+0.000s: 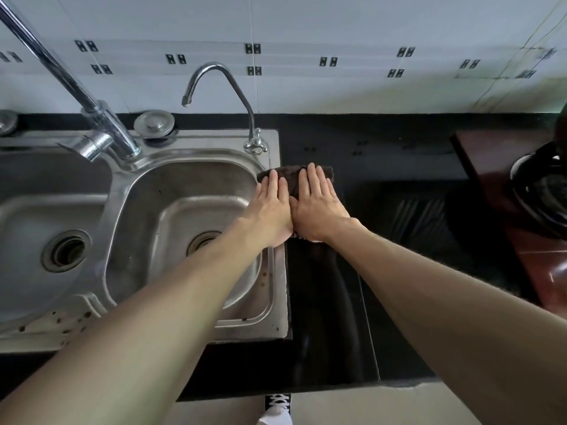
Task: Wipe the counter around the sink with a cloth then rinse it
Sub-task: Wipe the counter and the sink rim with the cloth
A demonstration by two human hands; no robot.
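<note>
My view, listed:
- Cloth [293,179]: dark brown, lying flat on the black table [399,185] just right of the sink [277,271], near the back. Its left corner reaches onto the steel rim.
- Left hand [271,210]: palm down, fingers straight, pressing the cloth's left half.
- Right hand [319,207]: the same on the right half. The two hands touch side by side.
- Small curved tap [227,84]: stands at the sink's back right corner, just behind the cloth.
- Gas burner [543,191]: far right, well apart.

The left hand [271,210] and right hand [319,207] hide most of the dark brown cloth [291,176] beside the steel double sink [279,289], itself cropped leftward.
</note>
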